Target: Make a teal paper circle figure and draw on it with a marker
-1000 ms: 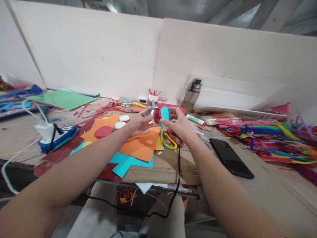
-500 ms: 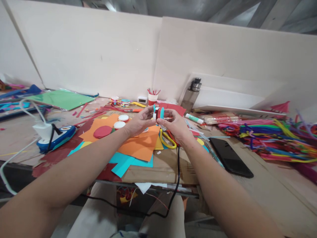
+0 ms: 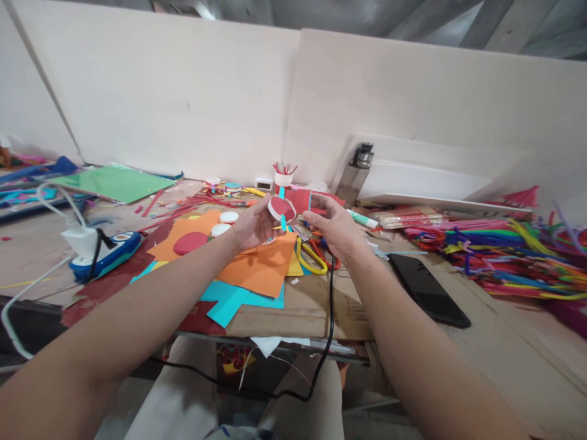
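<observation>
My left hand (image 3: 254, 226) holds a small round paper drum (image 3: 282, 209) by its edge. Its red face with a white rim is turned towards me, and turquoise tabs stick out at top and bottom. Close by on the right, my right hand (image 3: 334, 225) has its fingers and thumb bent around a thin turquoise edge (image 3: 310, 201) beside red paper. Whether that edge belongs to a separate piece I cannot tell. Beneath the hands lie orange paper (image 3: 261, 269), turquoise paper (image 3: 229, 305), red discs (image 3: 190, 243) and yellow-handled scissors (image 3: 312, 261).
On the right are a black phone (image 3: 428, 290), a glue stick (image 3: 362, 219) and many coloured pipe cleaners (image 3: 513, 250). A bottle (image 3: 353, 180) and a cup of red sticks (image 3: 283, 179) stand behind. A blue boat-shaped object (image 3: 107, 256) sits left. A black cable (image 3: 331, 305) hangs over the edge.
The paper drum has turned from side-on to show its red face, and sits further left in my left hand. My right hand has moved slightly right, away from it.
</observation>
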Available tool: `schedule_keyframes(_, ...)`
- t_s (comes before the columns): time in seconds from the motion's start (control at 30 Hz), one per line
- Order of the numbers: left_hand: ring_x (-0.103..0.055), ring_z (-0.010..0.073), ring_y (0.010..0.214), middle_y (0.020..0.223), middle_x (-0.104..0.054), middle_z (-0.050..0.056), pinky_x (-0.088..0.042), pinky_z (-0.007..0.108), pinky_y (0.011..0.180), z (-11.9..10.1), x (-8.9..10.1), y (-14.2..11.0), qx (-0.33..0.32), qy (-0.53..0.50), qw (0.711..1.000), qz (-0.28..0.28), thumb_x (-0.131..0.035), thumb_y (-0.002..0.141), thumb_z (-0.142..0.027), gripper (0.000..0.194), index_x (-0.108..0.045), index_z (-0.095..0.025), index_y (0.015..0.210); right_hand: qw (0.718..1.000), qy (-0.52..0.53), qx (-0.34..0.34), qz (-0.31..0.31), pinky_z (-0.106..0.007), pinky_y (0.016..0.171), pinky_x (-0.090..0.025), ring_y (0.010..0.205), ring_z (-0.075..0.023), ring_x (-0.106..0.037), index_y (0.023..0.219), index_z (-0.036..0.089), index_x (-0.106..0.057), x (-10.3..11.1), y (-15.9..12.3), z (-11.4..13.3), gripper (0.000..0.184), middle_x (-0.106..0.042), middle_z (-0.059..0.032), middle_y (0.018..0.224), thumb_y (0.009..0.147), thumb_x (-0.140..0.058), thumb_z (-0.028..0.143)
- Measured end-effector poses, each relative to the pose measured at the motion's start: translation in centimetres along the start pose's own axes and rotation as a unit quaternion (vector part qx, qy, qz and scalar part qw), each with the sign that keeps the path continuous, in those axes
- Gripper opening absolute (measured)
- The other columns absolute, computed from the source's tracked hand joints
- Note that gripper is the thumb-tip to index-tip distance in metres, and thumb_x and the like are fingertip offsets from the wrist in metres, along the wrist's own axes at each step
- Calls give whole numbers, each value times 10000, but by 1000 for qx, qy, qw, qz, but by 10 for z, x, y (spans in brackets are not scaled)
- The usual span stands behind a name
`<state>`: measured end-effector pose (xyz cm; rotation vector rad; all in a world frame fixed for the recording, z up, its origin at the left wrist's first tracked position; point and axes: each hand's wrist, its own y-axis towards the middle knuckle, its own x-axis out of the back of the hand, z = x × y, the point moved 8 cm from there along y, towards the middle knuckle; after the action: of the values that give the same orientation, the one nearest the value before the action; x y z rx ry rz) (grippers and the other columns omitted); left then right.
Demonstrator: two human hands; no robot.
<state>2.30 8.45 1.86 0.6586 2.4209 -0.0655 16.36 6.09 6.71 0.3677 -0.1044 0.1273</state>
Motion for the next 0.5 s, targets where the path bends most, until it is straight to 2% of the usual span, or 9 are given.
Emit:
schedule_keyframes(0.13, -649, 156, 683, 890, -719, 75, -525, 275, 614, 7, -2, 0, 14, 16, 1000, 17, -521, 889, -515, 390, -649, -160, 989, 993, -115, 31, 22, -362, 763, -542, 844, -161, -613, 1229, 240, -576, -3, -3, 9, 644, -590, -67, 1258, 629, -792, 328)
schedule_keyframes(0.27, -655, 170, 735, 949, -725, 96, -513, 268, 614, 10, -6, -1, 18, 56, 998, 39, -513, 895, -504, 409, -661, -154, 1049, 974, -203, 84, 50, -370, 794, -541, 857, -159, -584, 1256, 242, -564, -8, -6, 15, 657, -565, -69, 1247, 638, -787, 252)
schedule_keyframes(0.5, -664, 192, 786, 991, -725, 108, -496, 277, 631, 12, -8, -2, 16, 104, 994, 37, -520, 882, -527, 454, -666, -147, 1082, 944, -286, 147, 78, -361, 749, -550, 832, -165, -570, 1250, 249, -560, -15, -9, 18, 653, -541, -58, 1132, 645, -805, 232)
